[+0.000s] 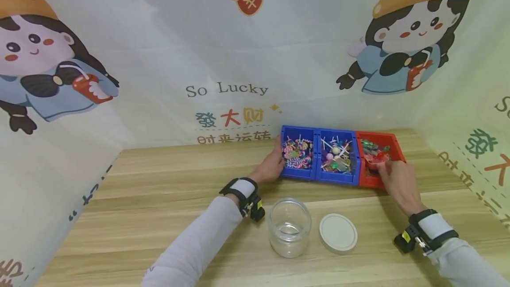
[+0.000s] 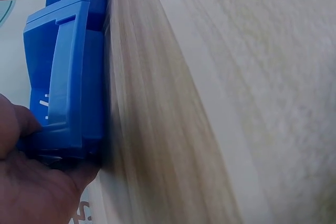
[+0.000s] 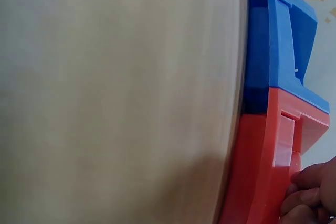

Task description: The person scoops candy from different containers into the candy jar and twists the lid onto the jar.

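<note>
My left hand [image 1: 271, 165] grips the outer side wall of the left blue bin [image 1: 298, 174], its thumb over the rim in the left wrist view. That bin holds small swirl-patterned lollipops [image 1: 297, 156]. Beside it, the middle blue bin [image 1: 338, 178] holds candies on white sticks [image 1: 336, 152]. My right hand [image 1: 400, 183] reaches over the front of the red bin [image 1: 392, 143], fingers curled and pinching a translucent red piece with a curved rim [image 1: 376, 158]; its lower part is hidden. Green-wrapped candies [image 1: 368, 144] lie behind that piece.
Nearer me on the wooden table [image 1: 167, 198] stands a clear glass jar [image 1: 289, 229] without a lid. A white round lid [image 1: 338, 232] lies flat to its right. Printed cloth [image 1: 223, 52] hangs behind the bins and along both sides.
</note>
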The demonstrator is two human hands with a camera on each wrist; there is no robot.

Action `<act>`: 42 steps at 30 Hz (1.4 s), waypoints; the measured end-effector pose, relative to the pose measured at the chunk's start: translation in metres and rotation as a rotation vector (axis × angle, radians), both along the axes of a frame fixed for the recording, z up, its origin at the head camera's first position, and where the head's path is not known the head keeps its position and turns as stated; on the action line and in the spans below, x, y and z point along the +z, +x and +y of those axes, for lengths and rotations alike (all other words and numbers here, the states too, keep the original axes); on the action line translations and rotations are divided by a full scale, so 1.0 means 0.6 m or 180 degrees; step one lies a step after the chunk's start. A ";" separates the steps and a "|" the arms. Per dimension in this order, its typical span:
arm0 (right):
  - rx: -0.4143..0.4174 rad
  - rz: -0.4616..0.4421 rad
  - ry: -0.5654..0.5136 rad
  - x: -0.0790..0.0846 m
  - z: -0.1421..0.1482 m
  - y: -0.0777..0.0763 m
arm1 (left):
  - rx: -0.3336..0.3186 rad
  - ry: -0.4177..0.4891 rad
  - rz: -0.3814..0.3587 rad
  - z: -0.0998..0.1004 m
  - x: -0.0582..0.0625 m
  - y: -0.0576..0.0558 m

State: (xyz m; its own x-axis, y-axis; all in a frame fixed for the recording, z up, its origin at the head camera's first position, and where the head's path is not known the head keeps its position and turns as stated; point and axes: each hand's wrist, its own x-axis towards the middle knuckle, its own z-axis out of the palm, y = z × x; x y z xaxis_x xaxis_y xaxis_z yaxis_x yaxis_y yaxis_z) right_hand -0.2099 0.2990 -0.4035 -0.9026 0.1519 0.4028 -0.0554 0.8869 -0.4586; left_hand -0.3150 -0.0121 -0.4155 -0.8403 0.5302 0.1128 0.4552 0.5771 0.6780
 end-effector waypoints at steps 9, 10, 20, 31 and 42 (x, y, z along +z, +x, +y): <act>-0.0016 0.0056 -0.0104 -0.001 -0.003 0.023 | 0.0066 0.0134 -0.0130 -0.003 -0.002 -0.002; -0.0015 0.0041 -0.0122 0.000 -0.002 0.025 | 0.0069 0.0163 -0.0147 -0.005 -0.002 -0.002; 0.0115 0.0276 -0.0114 0.013 0.017 0.047 | 0.0000 0.0486 -0.0397 -0.043 0.011 0.024; 0.0174 0.0275 -0.0117 0.038 0.034 0.091 | -0.0132 0.0635 -0.0459 -0.091 0.047 0.091; 0.0459 0.0304 -0.0132 0.074 -0.018 0.133 | -0.0628 0.1133 -0.0877 -0.119 0.058 0.195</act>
